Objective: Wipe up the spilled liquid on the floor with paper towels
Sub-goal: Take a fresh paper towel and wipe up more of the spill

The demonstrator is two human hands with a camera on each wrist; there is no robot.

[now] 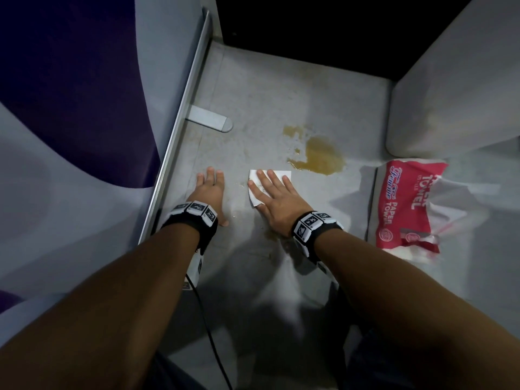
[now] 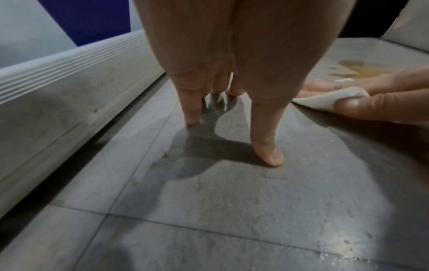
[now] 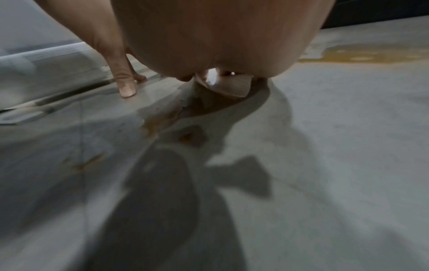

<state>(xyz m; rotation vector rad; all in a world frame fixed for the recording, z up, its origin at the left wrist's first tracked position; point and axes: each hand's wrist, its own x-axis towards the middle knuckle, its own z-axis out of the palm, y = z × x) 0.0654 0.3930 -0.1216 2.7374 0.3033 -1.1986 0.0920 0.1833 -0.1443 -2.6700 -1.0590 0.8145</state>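
- My two forearms reach down over the grey floor (image 1: 281, 102), each with a black wrist band (image 1: 194, 218) carrying square markers.
- My left hand (image 1: 209, 190) is planted on the floor beside the metal rail (image 1: 180, 128); its grip is apart, fingers straight, fingertips (image 2: 269, 157) pressing bare floor and holding nothing.
- My right hand (image 1: 277, 198) lies flat on a white paper towel (image 1: 257, 182), grip spread, fingers straight and pressing the sheet down; from the left wrist view the thumb sits against a raised edge of the towel (image 2: 325, 100).
- Under and behind that palm, thin amber smears (image 3: 160, 119) mark the floor.
- Just beyond the towel, apart from it, lies the main spilled liquid (image 1: 318, 156), a yellow-brown puddle with a smaller patch farther off.
- To the right, a torn red pack of paper towels (image 1: 405, 204) lies on the floor, near a pale grey panel (image 1: 450, 80).
- Farthest away, the floor ends at a dark opening (image 1: 309, 21).
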